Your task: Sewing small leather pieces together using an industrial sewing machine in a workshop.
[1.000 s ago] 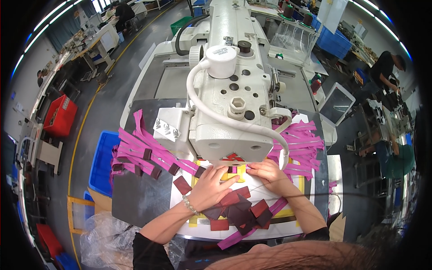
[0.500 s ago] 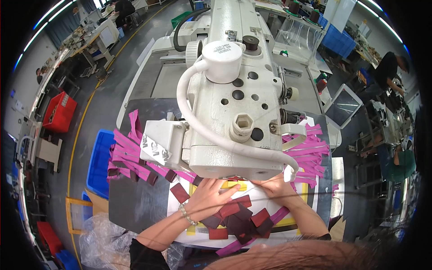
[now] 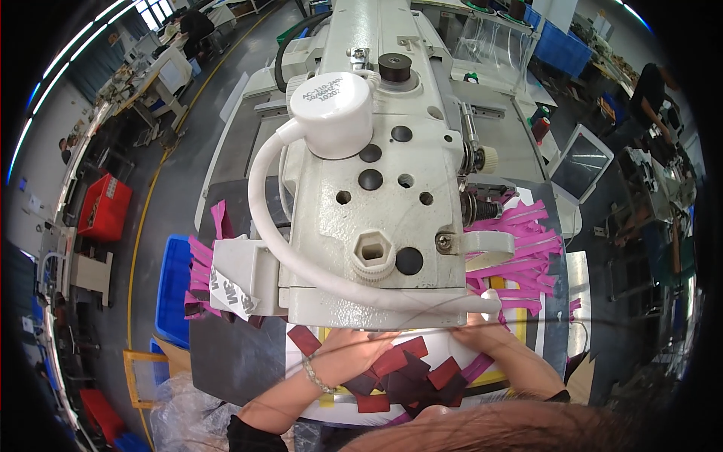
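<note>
The white head of a sewing machine (image 3: 346, 301) fills the middle of the view and hides the fingers of both hands. My left hand (image 3: 352, 346) rests just below its front edge, beside red and dark brown square patches (image 3: 403, 361). My right hand (image 3: 476, 330) reaches under the right of the machine head, near a magenta zipper strip (image 3: 476, 365). Whether either hand grips anything is hidden. More magenta zipper strips (image 3: 520, 256) lie in piles at both sides of the machine, on a dark work plate (image 3: 237, 354).
A blue bin (image 3: 173, 282) and a red bin (image 3: 105, 207) stand to the left. A tablet (image 3: 584, 162) is mounted at right. A co-worker (image 3: 648, 98) bends at the right; others sit far left. A crumpled plastic bag (image 3: 188, 407) lies lower left.
The view has moved toward the machine, whose head now looks larger and lower in the picture. It now covers my fingers and the yellow piece they were pressing on earlier.
</note>
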`<state>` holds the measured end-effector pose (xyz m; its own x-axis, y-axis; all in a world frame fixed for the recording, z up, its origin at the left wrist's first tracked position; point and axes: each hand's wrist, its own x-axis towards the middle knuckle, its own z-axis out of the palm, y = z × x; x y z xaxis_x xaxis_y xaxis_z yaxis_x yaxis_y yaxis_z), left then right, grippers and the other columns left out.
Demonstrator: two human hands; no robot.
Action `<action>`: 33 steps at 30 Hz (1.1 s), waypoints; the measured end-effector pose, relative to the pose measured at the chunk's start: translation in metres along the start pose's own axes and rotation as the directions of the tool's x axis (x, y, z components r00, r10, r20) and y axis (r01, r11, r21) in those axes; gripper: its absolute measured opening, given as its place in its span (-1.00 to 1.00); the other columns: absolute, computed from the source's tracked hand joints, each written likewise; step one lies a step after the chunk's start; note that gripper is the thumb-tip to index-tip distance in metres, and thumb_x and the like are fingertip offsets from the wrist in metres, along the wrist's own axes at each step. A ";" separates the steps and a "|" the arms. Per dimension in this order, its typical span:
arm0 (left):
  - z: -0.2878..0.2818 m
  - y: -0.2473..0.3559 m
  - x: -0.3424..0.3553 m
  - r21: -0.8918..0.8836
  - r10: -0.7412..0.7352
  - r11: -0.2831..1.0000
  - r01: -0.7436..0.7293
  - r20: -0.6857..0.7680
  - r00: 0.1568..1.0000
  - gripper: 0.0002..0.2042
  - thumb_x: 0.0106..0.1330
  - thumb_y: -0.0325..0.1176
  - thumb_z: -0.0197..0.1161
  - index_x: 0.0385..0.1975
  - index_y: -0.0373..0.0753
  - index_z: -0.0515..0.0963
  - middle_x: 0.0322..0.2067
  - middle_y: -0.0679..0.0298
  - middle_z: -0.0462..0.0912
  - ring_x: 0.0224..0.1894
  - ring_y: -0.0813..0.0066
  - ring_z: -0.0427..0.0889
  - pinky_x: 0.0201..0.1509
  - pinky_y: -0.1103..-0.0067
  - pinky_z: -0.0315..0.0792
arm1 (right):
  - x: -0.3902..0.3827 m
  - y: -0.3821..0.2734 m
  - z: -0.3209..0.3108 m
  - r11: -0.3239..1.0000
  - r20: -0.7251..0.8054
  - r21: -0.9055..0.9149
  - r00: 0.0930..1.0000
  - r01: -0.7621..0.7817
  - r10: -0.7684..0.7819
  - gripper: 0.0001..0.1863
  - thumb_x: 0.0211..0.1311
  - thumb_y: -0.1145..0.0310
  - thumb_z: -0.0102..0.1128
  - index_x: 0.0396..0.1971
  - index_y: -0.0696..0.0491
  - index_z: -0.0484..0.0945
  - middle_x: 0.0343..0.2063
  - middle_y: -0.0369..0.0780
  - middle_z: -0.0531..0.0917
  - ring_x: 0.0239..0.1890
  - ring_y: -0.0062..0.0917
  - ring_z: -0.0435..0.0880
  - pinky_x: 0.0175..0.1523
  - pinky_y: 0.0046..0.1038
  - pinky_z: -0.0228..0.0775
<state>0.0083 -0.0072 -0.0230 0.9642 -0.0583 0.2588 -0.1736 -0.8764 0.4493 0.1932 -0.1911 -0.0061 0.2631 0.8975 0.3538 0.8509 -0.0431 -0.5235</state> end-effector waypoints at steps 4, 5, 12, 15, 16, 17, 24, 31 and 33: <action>-0.002 0.007 -0.002 0.027 -0.113 0.993 0.111 0.106 0.988 -0.74 0.09 -0.29 0.30 -0.18 -0.10 0.61 -0.15 0.24 0.54 -0.10 0.25 0.50 -0.02 0.37 0.37 | -0.004 0.012 0.005 0.990 0.144 0.091 0.985 -0.106 0.092 -0.67 0.05 0.48 0.16 -0.12 -0.04 0.59 -0.08 -0.26 0.62 -0.02 -0.38 0.57 0.06 -0.36 0.39; -0.008 0.011 0.003 0.043 -0.091 0.995 0.088 0.065 0.994 -0.76 0.09 -0.28 0.30 -0.21 -0.11 0.61 -0.18 0.24 0.56 -0.13 0.26 0.52 -0.05 0.38 0.39 | -0.006 0.016 0.008 0.995 0.182 0.065 0.982 -0.070 0.057 -0.66 0.04 0.49 0.16 -0.11 -0.04 0.59 -0.06 -0.26 0.61 0.00 -0.39 0.56 0.09 -0.37 0.37; -0.013 0.012 0.005 0.020 -0.060 0.998 0.060 -0.007 0.998 -0.78 0.14 -0.24 0.29 -0.27 -0.17 0.61 -0.32 0.25 0.60 -0.27 0.29 0.58 -0.18 0.42 0.44 | -0.003 0.017 0.011 0.990 0.202 0.129 0.979 -0.063 0.036 -0.63 0.04 0.51 0.09 -0.09 -0.05 0.59 -0.05 -0.28 0.60 0.03 -0.45 0.54 0.13 -0.39 0.34; -0.010 0.011 0.008 -0.004 -0.031 1.000 0.030 -0.012 0.999 -0.79 0.16 -0.24 0.28 -0.28 -0.19 0.61 -0.33 0.25 0.60 -0.27 0.28 0.58 -0.17 0.42 0.44 | -0.006 0.016 0.002 0.996 0.196 0.079 0.980 -0.051 0.035 -0.64 0.05 0.51 0.07 -0.10 -0.04 0.59 -0.05 -0.28 0.60 0.04 -0.46 0.54 0.15 -0.40 0.32; -0.010 0.012 0.012 -0.009 -0.019 1.000 0.019 -0.011 1.000 -0.79 0.16 -0.24 0.28 -0.28 -0.19 0.61 -0.33 0.25 0.60 -0.27 0.28 0.58 -0.17 0.42 0.44 | -0.007 0.015 -0.003 0.996 0.208 0.065 0.977 -0.057 0.042 -0.64 0.05 0.51 0.07 -0.10 -0.04 0.60 -0.05 -0.27 0.60 0.04 -0.47 0.54 0.16 -0.40 0.32; -0.011 0.013 0.012 0.017 -0.020 1.000 0.020 -0.034 0.999 -0.79 0.16 -0.24 0.28 -0.27 -0.19 0.61 -0.33 0.25 0.60 -0.28 0.28 0.58 -0.19 0.42 0.44 | -0.006 0.017 0.001 0.996 0.227 0.074 0.973 -0.049 0.031 -0.64 0.05 0.51 0.07 -0.10 -0.04 0.60 -0.05 -0.27 0.61 0.04 -0.47 0.54 0.16 -0.40 0.31; -0.004 0.009 0.000 0.019 -0.013 1.000 0.013 -0.011 1.000 -0.80 0.20 -0.27 0.25 -0.25 -0.21 0.61 -0.35 0.22 0.62 -0.31 0.26 0.59 -0.23 0.41 0.46 | -0.004 0.016 0.007 0.994 0.211 0.107 0.977 -0.037 0.014 -0.64 0.04 0.51 0.06 -0.12 -0.04 0.61 -0.06 -0.27 0.61 0.04 -0.48 0.54 0.15 -0.39 0.32; -0.004 0.010 0.000 -0.053 -0.051 0.997 0.050 -0.002 0.999 -0.79 0.23 -0.28 0.23 -0.20 -0.20 0.59 -0.34 0.19 0.62 -0.30 0.22 0.59 -0.21 0.40 0.46 | -0.004 0.008 0.004 0.983 0.130 0.167 0.990 -0.079 0.057 -0.62 -0.01 0.53 0.07 -0.13 -0.03 0.61 -0.09 -0.27 0.63 0.01 -0.48 0.57 0.12 -0.40 0.36; -0.001 0.006 0.002 -0.131 -0.037 0.991 0.033 -0.027 0.999 -0.78 0.24 -0.27 0.21 -0.17 -0.18 0.58 -0.32 0.17 0.62 -0.30 0.20 0.59 -0.21 0.39 0.46 | -0.001 0.011 0.003 0.999 0.093 0.043 0.996 0.011 -0.015 -0.62 -0.03 0.54 0.08 -0.14 -0.02 0.61 -0.10 -0.27 0.63 0.00 -0.48 0.57 0.12 -0.39 0.36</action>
<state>0.0084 -0.0121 -0.0188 0.9642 -0.0133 0.2650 -0.1666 -0.8075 0.5659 0.2008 -0.1910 -0.0146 0.2072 0.9351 0.2876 0.8332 -0.0146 -0.5528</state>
